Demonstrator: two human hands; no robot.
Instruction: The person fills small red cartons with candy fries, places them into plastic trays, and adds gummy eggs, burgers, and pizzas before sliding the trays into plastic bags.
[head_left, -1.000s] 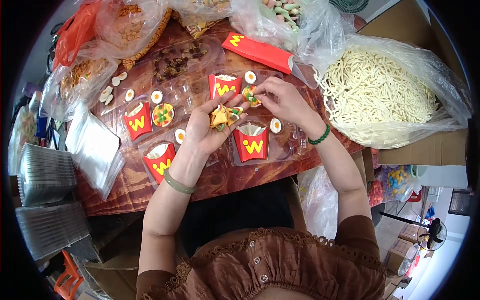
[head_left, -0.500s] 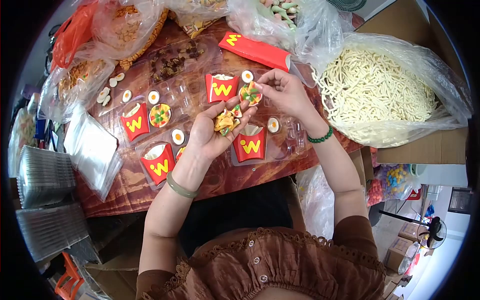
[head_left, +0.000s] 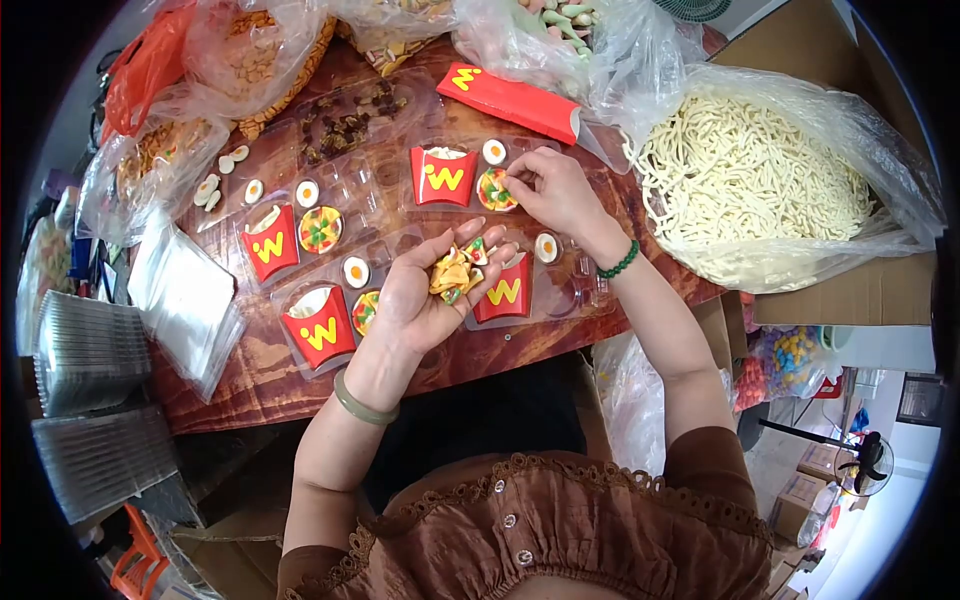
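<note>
Palm up, my left hand (head_left: 420,295) cradles several small toy food pieces (head_left: 456,274), yellow with red and green bits, some like pizza slices. My right hand (head_left: 555,195) pinches the edge of a round toy pizza (head_left: 494,188), which lies at the clear tray beside a red fries box (head_left: 443,177) with a yellow mark. Above that pizza is a toy fried egg (head_left: 494,151). My left fingers partly cover another fries box (head_left: 506,290), with a second egg (head_left: 546,249) to its right. Further left, a third fries box (head_left: 269,243) sits beside another round pizza (head_left: 320,231).
A plastic-lined carton of cream-coloured strands (head_left: 760,175) stands at the right. Clear bags (head_left: 190,290) and stacked plastic trays (head_left: 90,350) are at the left. A flat red carton (head_left: 510,102) and a tray of brown pieces (head_left: 350,120) lie at the back.
My right hand has moved away from my left palm and brought the round pizza down to the upper tray. The left hand has shifted slightly down and still holds the small pieces.
</note>
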